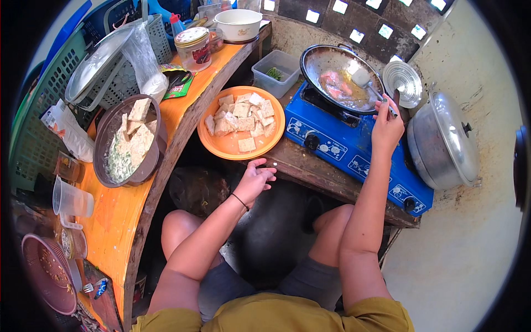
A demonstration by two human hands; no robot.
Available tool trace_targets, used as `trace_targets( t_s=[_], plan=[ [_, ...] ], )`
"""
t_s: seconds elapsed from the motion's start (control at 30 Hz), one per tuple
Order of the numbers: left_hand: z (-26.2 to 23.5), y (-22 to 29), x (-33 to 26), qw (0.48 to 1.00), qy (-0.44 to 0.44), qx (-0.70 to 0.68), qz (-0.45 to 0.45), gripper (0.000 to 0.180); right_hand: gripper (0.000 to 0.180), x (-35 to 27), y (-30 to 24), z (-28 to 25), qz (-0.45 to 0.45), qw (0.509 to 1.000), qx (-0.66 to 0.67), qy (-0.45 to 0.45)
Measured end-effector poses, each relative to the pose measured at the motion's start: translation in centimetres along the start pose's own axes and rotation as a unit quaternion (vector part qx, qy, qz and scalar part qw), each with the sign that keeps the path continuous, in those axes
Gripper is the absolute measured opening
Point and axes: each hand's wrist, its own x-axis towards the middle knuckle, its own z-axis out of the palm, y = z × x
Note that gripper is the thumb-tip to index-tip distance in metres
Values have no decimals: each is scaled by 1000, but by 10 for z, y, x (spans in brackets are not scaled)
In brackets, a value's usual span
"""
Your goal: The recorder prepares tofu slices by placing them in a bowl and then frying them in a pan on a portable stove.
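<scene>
Head view, looking straight down: the person sits low between two work surfaces, and the right hand (387, 124) is up at the blue gas stove (354, 149), fingers closed round the thin handle of a metal ladle (365, 80). Its bowl rests inside the wok (340, 77), beside pinkish pieces in a shallow pool of oil. That handle looks stiff, light and narrow, likely slick with grease, so a grip near its end, away from the heat, seems wise. The wok itself looks heavy and hot; its side handles would be the only safe hold.

The left hand (255, 180) hangs loose and empty, fingers half curled, just below the rim of the orange plate (221, 145) on the counter (310, 166). On it sits a heap of pale tofu blocks (243, 119) — soft, crumbly things by the look of them, best lifted gently from the sides or scooped. The plate looks light and rigid, easy to take by the rim.

Further left, a dark bowl (102, 144) holds more blocks with chopped greens.
</scene>
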Motion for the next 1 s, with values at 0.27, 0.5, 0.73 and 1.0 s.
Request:
trace_targets(
  t_s=[0.27, 0.5, 0.73, 1.0],
  plan=[
    [2, 1, -1, 1000, 1, 4, -2, 52, 38, 0, -10, -3, 68, 997, 23, -42],
    [-1, -2, 1, 1000, -3, 3, 2, 41, 36, -4, -38, -9, 47, 997, 29, -53],
    [-1, -6, 4, 999, -32, 16, 20, 16, 33, -6, -51, -13, -3, 998, 46, -51],
    [-2, -4, 3, 999, -28, 16, 13, 20, 32, -10, -61, -14, -21, 995, 53, -85]
  ],
)
